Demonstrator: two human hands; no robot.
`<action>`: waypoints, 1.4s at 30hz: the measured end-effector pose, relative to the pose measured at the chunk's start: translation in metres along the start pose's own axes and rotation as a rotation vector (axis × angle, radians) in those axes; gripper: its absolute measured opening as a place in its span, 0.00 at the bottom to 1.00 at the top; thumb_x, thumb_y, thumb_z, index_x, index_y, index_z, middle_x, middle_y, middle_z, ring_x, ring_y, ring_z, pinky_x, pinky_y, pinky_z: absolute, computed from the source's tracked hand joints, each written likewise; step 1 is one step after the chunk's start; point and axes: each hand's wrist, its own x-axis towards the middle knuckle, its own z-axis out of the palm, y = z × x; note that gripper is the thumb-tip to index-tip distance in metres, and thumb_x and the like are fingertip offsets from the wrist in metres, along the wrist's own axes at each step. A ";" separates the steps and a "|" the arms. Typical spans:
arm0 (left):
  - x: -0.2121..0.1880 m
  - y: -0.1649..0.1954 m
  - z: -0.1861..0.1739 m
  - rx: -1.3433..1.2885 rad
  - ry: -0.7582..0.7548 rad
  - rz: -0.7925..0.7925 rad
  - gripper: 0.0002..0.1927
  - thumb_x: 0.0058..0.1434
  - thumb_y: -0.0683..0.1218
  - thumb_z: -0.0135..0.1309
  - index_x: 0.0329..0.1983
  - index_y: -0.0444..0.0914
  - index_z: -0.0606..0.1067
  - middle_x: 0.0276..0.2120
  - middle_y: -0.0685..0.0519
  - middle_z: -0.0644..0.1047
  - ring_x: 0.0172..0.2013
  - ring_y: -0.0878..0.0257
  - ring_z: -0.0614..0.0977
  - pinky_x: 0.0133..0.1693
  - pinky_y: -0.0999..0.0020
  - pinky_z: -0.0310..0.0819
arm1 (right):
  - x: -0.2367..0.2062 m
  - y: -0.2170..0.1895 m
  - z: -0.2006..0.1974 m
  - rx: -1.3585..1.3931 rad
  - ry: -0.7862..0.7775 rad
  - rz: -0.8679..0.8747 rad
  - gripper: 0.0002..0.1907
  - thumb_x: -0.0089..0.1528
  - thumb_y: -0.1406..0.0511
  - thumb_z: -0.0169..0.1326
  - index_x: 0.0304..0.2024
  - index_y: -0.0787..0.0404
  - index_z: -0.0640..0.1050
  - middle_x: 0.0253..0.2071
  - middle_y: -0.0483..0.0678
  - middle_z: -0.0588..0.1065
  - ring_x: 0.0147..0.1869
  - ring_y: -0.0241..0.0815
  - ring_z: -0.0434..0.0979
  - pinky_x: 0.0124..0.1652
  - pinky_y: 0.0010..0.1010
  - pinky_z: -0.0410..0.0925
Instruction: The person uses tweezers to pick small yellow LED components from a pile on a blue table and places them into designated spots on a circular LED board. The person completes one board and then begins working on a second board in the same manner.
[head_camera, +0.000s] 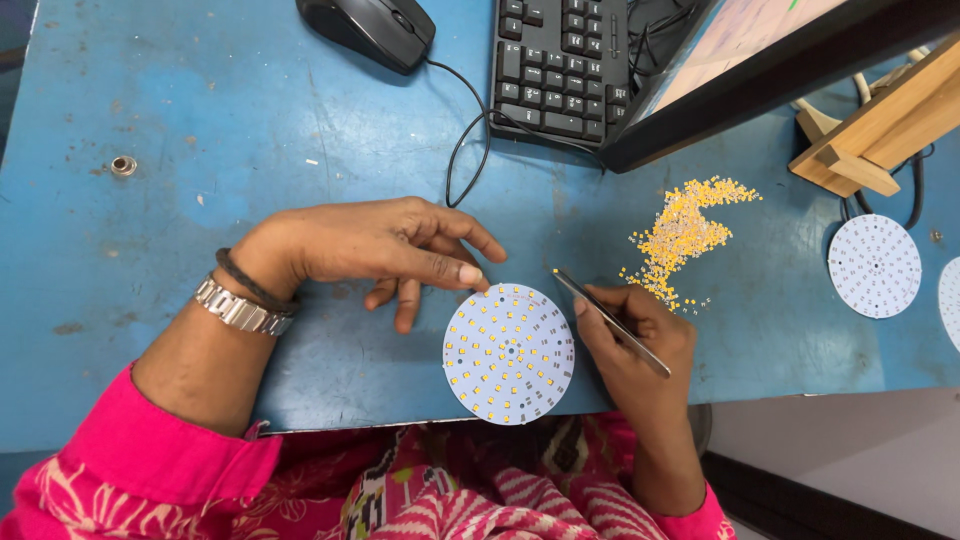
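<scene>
My right hand (640, 345) pinched slim metal tweezers (612, 322), tips just above the round white board's (509, 352) upper right edge. My left hand (375, 250) held nothing, one fingertip resting on the board's top rim. The board (studded with small yellow chips) lay flat on the scuffed blue table (200, 150), near a loose yellow chip pile (685, 235).

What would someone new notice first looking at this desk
First comes the round white board dotted with small yellow chips, at the near edge of the blue table. The left hand touches its upper rim with a fingertip, and the right hand holds metal tweezers beside it. A loose heap of yellow chips lies further right.
</scene>
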 end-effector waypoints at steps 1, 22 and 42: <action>0.000 0.000 0.000 -0.007 -0.004 0.006 0.38 0.55 0.58 0.55 0.67 0.36 0.69 0.48 0.45 0.84 0.20 0.61 0.86 0.14 0.77 0.71 | 0.000 0.001 -0.001 -0.005 -0.008 0.001 0.08 0.61 0.69 0.64 0.39 0.69 0.82 0.24 0.42 0.77 0.27 0.23 0.68 0.26 0.19 0.62; 0.000 -0.003 0.000 -0.036 -0.001 -0.003 0.35 0.57 0.56 0.54 0.67 0.37 0.69 0.50 0.46 0.84 0.20 0.61 0.85 0.14 0.76 0.70 | -0.021 0.010 -0.015 -0.046 0.029 0.032 0.09 0.59 0.67 0.65 0.38 0.68 0.83 0.21 0.41 0.74 0.25 0.24 0.67 0.26 0.20 0.62; 0.000 -0.003 -0.001 0.016 -0.007 0.032 0.36 0.57 0.57 0.54 0.67 0.37 0.68 0.51 0.47 0.84 0.20 0.62 0.85 0.14 0.76 0.71 | -0.026 0.019 -0.020 0.035 -0.007 0.048 0.08 0.62 0.69 0.64 0.41 0.69 0.83 0.23 0.43 0.73 0.26 0.25 0.64 0.26 0.21 0.58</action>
